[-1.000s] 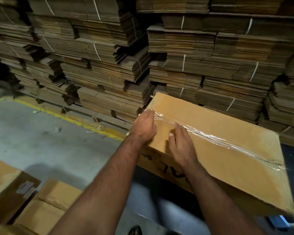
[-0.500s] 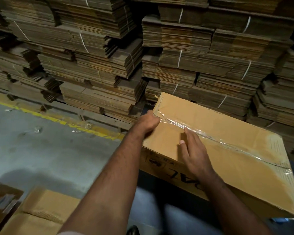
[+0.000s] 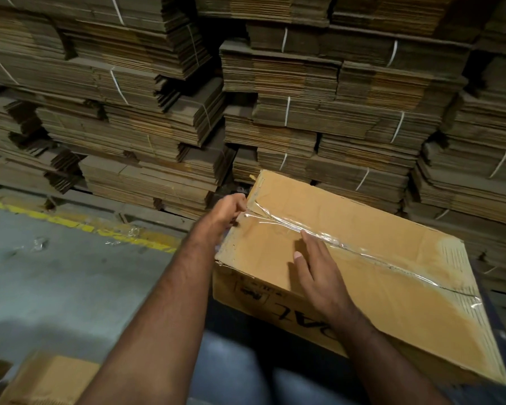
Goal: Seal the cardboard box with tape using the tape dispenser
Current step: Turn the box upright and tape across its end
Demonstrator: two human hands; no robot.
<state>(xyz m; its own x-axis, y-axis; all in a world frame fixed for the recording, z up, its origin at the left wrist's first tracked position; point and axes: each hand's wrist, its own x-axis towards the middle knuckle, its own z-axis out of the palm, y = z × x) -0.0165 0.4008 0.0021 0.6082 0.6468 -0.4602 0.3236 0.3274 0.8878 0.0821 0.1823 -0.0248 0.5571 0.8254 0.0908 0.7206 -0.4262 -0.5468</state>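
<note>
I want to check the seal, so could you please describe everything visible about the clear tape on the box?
The clear tape is a glossy, transparent strip running along the centre seam of the cardboard box, from its far-left edge to its right edge. It looks wrinkled and bunched near the left end, flatter toward the right. The left hand is closed at the left end, where the tape folds over the edge; the right hand lies flat on the lid, fingertips at the strip. No dispenser is in view.

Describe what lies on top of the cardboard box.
On the box lie a wrinkled strip of clear tape along its seam and the right hand, flat. The box is closed, so its contents are hidden.
</note>
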